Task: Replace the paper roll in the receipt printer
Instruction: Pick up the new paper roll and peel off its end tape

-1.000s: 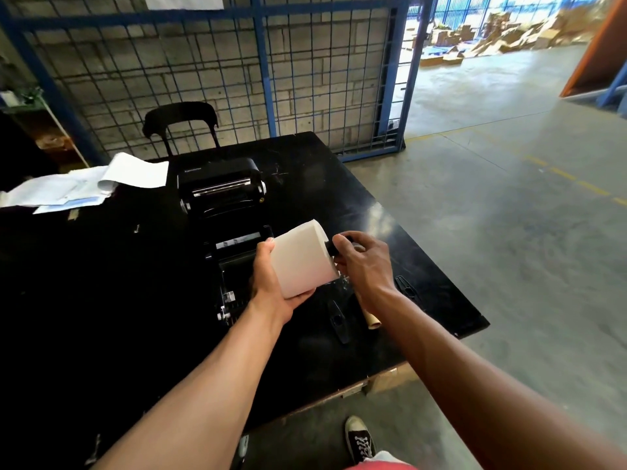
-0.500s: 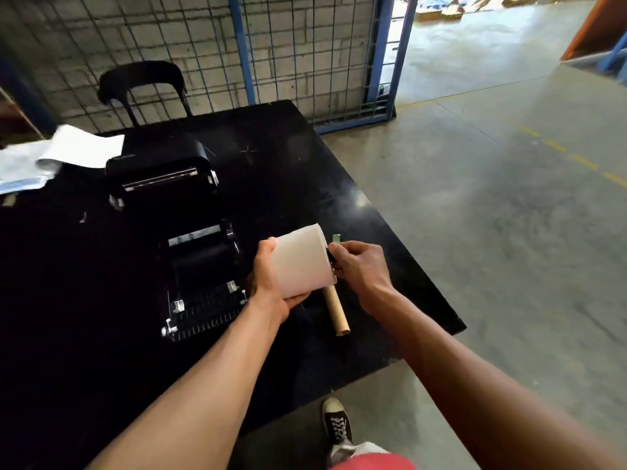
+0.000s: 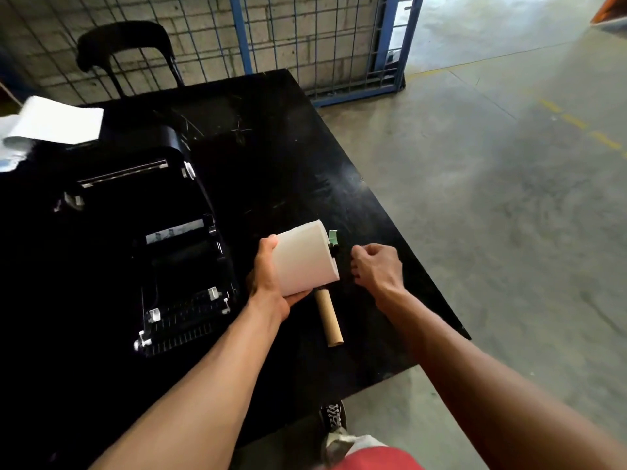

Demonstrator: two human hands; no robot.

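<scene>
our left hand (image 3: 268, 283) gripped the paper roll (image 3: 305, 259), our right hand (image 3: 376, 269) curled empty just beside it, and we feared the unsupported spindle (image 3: 333, 239) might slide out onto the worktop (image 3: 288, 164).

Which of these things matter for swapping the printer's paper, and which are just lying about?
For the job:
- roll, gripped by the left hand
- printer, lid open
- core, empty, lying on the table
- right hand, curled beside the roll, not touching it

Just lying about:
- papers
- chair
- fence
</scene>
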